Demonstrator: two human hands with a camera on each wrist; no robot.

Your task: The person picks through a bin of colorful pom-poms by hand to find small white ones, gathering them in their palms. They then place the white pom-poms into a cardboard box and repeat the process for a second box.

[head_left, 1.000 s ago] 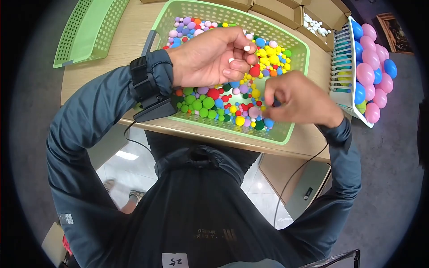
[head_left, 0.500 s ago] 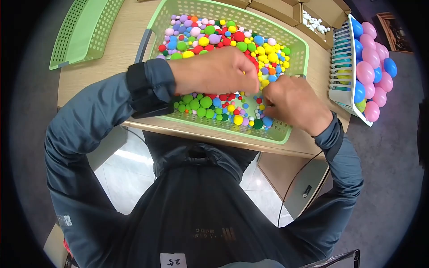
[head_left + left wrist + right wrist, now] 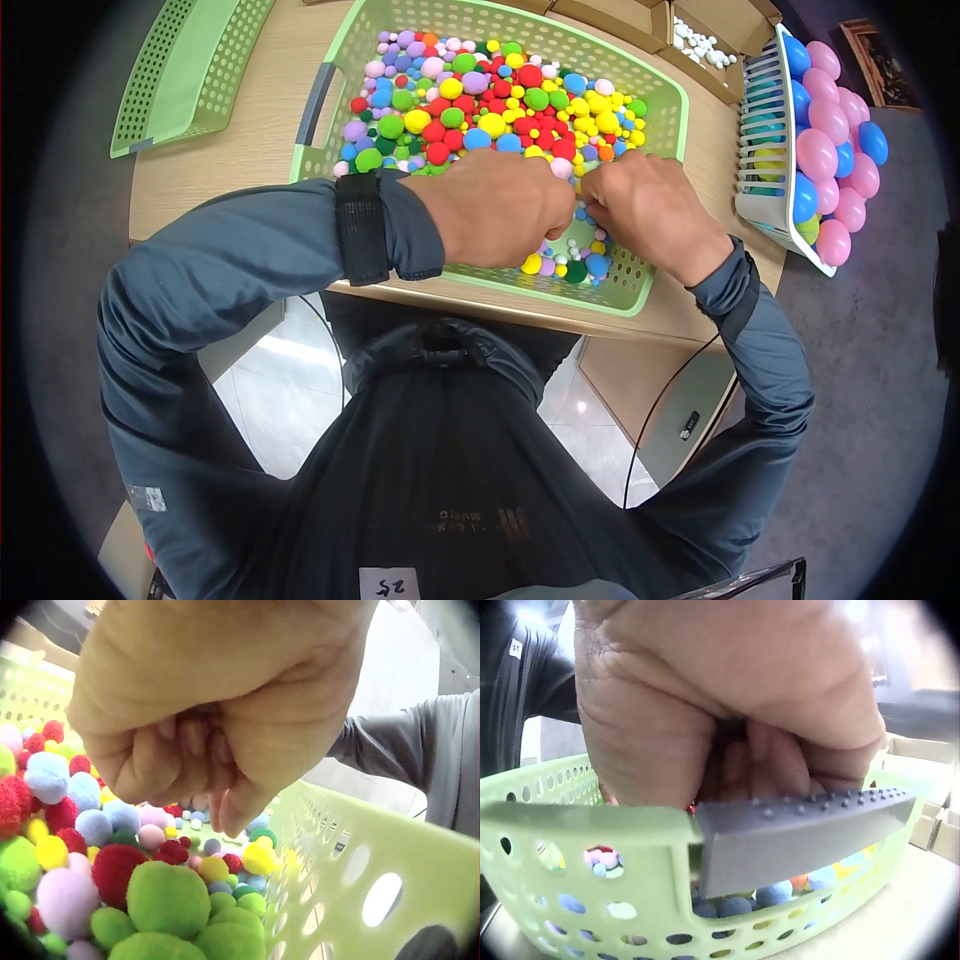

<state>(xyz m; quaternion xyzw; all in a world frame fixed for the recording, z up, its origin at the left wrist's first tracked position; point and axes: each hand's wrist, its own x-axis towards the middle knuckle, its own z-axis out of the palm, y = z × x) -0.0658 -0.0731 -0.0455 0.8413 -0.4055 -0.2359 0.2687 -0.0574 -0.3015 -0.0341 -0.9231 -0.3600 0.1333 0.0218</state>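
Can't tell the grip: curled left hand [image 3: 505, 208] and right hand [image 3: 645, 208] are hovering over pompoms [image 3: 493, 124].
The green basket [image 3: 635, 288] is holding these near the wooden table's [image 3: 250, 160] front edge, wood showing leftward.

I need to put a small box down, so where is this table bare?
Bare tabletop lies between the pompom basket and the left green basket; a narrower strip parts the pompom basket from the white basket. Pompoms crowd the former; cardboard boxes occupy the far edge.
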